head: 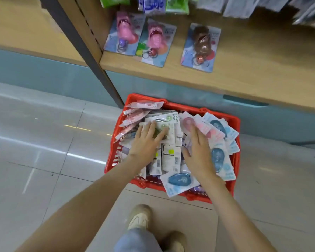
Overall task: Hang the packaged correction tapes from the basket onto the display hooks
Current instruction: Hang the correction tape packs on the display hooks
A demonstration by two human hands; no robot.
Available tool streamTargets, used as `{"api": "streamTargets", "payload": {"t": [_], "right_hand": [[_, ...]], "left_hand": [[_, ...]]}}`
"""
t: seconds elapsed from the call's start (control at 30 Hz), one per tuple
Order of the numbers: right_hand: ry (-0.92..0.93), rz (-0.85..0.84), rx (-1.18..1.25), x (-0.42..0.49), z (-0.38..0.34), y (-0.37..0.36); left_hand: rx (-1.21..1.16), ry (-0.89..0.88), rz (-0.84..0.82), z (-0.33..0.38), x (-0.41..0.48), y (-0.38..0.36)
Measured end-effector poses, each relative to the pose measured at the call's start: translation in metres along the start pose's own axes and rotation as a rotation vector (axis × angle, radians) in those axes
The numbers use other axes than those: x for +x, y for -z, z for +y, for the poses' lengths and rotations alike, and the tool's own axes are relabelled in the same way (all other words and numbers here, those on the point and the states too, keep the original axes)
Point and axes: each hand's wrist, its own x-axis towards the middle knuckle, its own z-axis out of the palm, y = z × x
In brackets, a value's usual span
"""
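Under the flat, spread left hand (145, 142) and right hand (198, 151) lie light, slippery tape packs (168, 122), likely best pinched edgewise.

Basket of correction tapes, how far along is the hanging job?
Barely started, by the look of it. Done: nothing visible; the red basket is heaped with packaged tapes. In hand: the left hand and right hand lie flat on the pile, gripping no pack. Left: picking packs out and hanging them all.
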Motion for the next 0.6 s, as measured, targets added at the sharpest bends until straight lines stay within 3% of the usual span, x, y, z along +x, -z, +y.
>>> {"api": "streamTargets", "payload": {"t": [0.1,0.23,0.33,0.43,0.6], "right_hand": [[0.098,-0.073,-0.078,0.037,0.007,-0.012],[0.172,-0.035,-0.041,0.051,0.004,-0.01],[0.213,-0.102,-0.151,0.065,-0.013,-0.009],[0.249,-0.305,-0.498,0.085,-0.029,-0.022],[0.284,-0.454,-0.818,0.112,-0.047,-0.025]], "left_hand": [[0.037,-0.127,0.108,-0.013,0.027,-0.022],[-0.226,-0.115,0.3,-0.025,0.024,-0.015],[-0.439,0.141,0.438,-0.023,0.001,0.002],[-0.613,0.437,0.507,-0.026,-0.028,0.011],[-0.674,0.634,0.325,-0.048,-0.073,0.025]]}}
